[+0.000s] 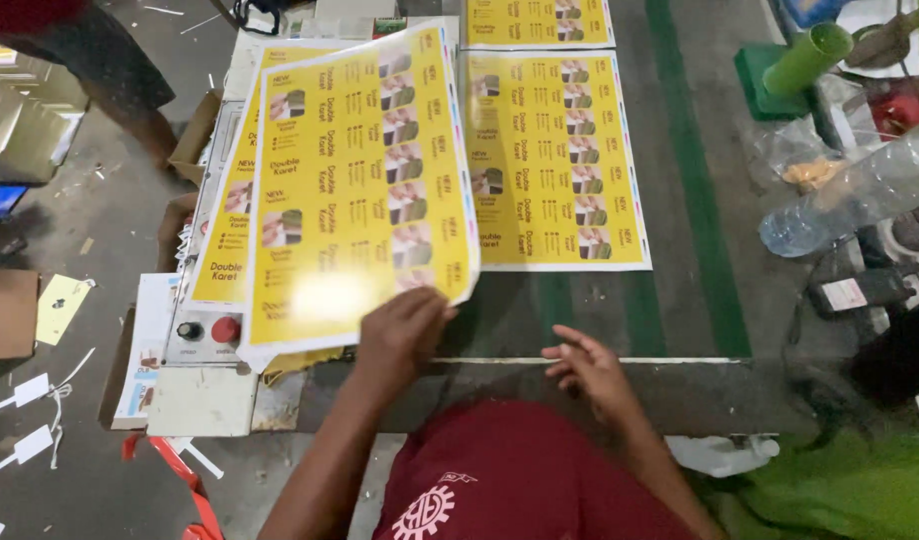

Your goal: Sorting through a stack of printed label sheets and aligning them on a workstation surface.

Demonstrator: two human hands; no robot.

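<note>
Tabletop [600, 330]: dark working surface with green stripes running from 12 to 6 o'clock; its near edge crosses the view just ahead of the person.
Lifted sheet [355, 190]: large glossy yellow printed sheet with rows of small product pictures, raised at a tilt at 11 o'clock from the hands; light glares off its lower part.
Sheet stack [225, 250]: more yellow sheets of the same print, lying under and to 9 o'clock of the lifted sheet.
Flat sheet [555, 160]: same print, lying flat on the tabletop at 12 o'clock from the right hand; a further sheet lies beyond it.
Plastic bottle [850, 195]: clear, lying on its side at 2 o'clock from the right hand, among clutter.
Control box [205, 335]: pale panel with one black knob and one red button, at 9 o'clock from the left hand.
Left hand [400, 335]: fingers pinched on the lower edge of the lifted sheet, holding it up.
Right hand [585, 365]: fingers released and slightly spread, resting at the tabletop's near edge, holding nothing.
</note>
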